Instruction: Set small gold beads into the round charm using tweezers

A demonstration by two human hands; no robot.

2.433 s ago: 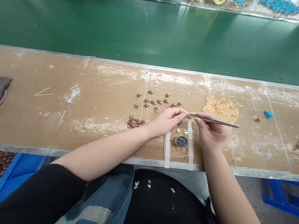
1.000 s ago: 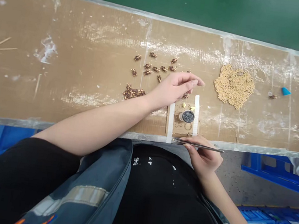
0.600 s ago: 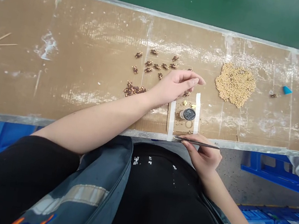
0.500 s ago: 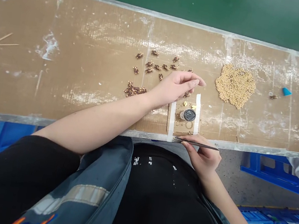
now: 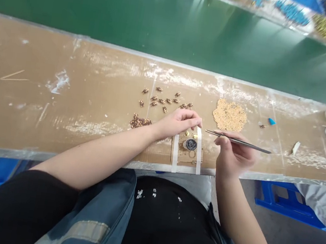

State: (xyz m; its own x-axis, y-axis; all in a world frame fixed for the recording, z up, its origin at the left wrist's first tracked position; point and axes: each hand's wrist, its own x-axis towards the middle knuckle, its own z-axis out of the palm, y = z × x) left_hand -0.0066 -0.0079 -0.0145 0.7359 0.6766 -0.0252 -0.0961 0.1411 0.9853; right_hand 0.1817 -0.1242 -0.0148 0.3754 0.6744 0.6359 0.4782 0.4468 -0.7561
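My right hand grips metal tweezers between thumb and fingers, their tips pointing left with a small gap between them. The tweezers are held above the cardboard, right of a small taped board. My left hand rests at the board's far edge, thumb and fingertips drawn together by the top of a white tape strip. What those fingers hold, if anything, is too small to tell. On the board stands a small round pot with a dark top. Small yellow bits lie behind it.
A pile of brown-and-gold pieces lies left, with several small clusters beyond. Tan beads form a heap at right, near a blue piece. Two thin sticks lie far left. A green surface runs behind the cardboard.
My right hand has risen from the table's front edge with the tweezers, which now lie above the cardboard. My left fingers have bent down and closed together. The head view has tilted up.
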